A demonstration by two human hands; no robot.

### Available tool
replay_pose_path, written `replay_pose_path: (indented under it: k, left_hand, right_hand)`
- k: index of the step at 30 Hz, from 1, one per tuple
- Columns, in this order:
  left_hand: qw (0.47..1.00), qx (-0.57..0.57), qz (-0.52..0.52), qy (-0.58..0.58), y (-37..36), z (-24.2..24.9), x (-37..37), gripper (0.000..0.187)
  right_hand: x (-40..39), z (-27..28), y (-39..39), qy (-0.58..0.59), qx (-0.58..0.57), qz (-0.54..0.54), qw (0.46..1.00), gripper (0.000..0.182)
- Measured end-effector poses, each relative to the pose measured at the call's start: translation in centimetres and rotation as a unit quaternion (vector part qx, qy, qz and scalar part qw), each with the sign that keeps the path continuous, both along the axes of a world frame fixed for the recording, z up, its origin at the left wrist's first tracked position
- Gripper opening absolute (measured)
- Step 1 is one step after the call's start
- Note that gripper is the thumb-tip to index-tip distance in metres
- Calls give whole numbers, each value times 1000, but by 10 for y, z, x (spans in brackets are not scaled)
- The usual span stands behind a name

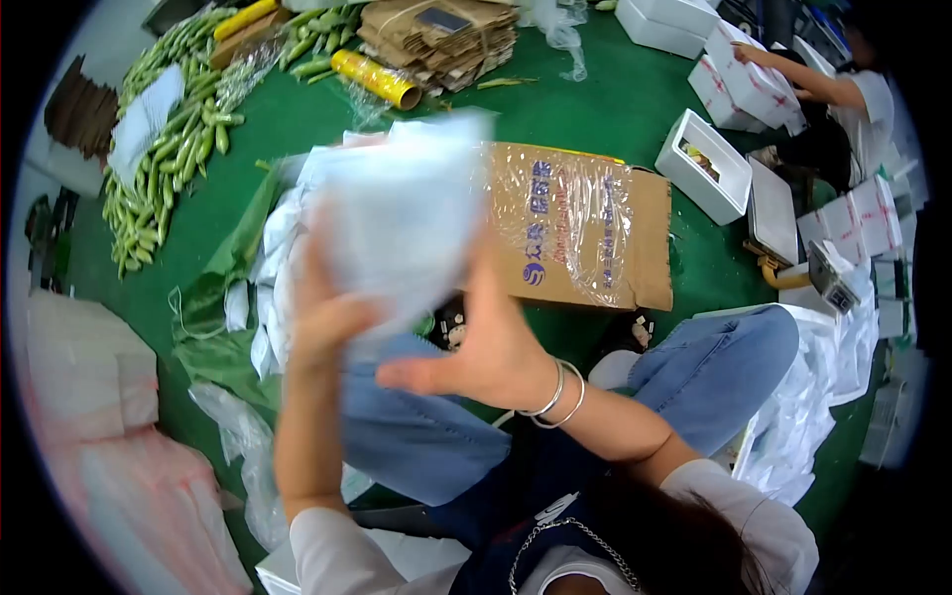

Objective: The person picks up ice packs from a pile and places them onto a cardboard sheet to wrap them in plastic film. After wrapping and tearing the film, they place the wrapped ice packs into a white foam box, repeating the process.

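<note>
A white, flat packet [407, 213], smeared by motion, is held up in front of me between both hands. My left hand [332, 312] is closed on its left side, with the thumb across the lower edge. My right hand [486, 342] grips the right side, fingers up along the edge and thumb pointing left below it. What the packet contains cannot be made out. Behind it, similar white packets [283, 228] spill from a green sack [233, 248]. Just right of the packet lies a cardboard box [575, 223] partly covered in clear plastic film.
Green vegetables [164, 188] are heaped at the far left. Flattened brown bags [436, 40] and a yellow roll [377, 77] lie at the back. An open white foam box [704, 169] and a scale [772, 208] stand right, near another person [863, 109] handling white boxes.
</note>
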State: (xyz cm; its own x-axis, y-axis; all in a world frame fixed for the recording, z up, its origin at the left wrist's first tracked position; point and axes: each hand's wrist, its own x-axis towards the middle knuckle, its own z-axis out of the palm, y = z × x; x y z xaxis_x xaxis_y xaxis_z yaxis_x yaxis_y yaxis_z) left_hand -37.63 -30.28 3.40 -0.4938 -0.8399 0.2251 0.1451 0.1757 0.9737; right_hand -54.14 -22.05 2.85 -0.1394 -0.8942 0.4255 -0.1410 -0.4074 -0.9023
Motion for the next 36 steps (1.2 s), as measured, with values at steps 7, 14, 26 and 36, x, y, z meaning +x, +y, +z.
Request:
replay_pose_path:
  k: [7, 14, 26, 36]
  left_hand:
    - [934, -128, 100, -319, -53, -117, -161, 62]
    - [726, -165, 52, -666, -63, -236, -131, 34]
    - [950, -191, -94, -228, -81, -213, -204, 44]
    - [720, -484, -267, -420, -111, -184, -222, 86]
  right_hand:
    - [-161, -115, -19, 168, 285, -242, 912, 101]
    - [-196, -208, -61, 439, 174, -179, 863, 97]
    - [-235, -216, -85, 300, 186, 96, 931, 93]
    - [-161, -208, 18, 374, 249, -349, 823, 72]
